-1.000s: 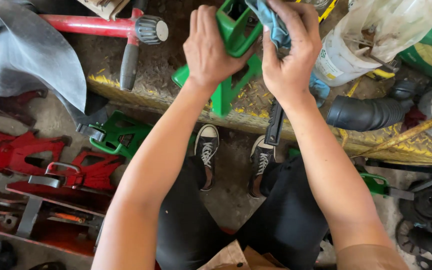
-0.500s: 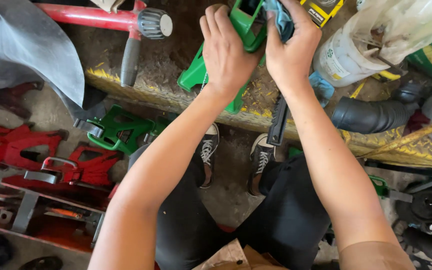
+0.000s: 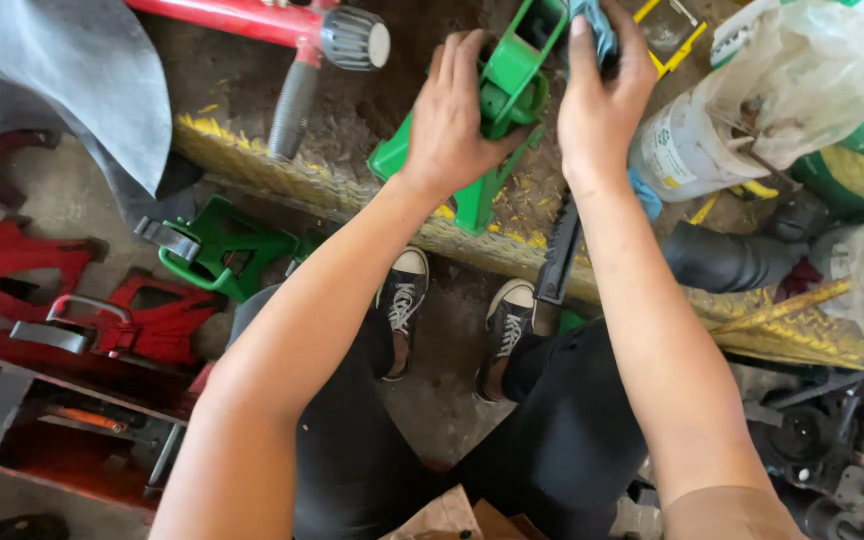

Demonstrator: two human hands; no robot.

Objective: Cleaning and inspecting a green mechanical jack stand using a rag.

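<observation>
Green-painted steel jack stand [image 3: 497,110] braced on the worn metal ledge [image 3: 282,165] by the clasping left hand [image 3: 457,125]; right hand [image 3: 600,105] presses a blue cloth [image 3: 592,22] against it, apparently wiping.

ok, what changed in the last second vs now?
Little changed. The left hand still grips the green metal jack stand on the yellow-edged metal ledge. The right hand still presses the blue cloth to the stand's top, now a little higher on it. The red tool with a grey knob and the green stand on the floor lie as before.
</observation>
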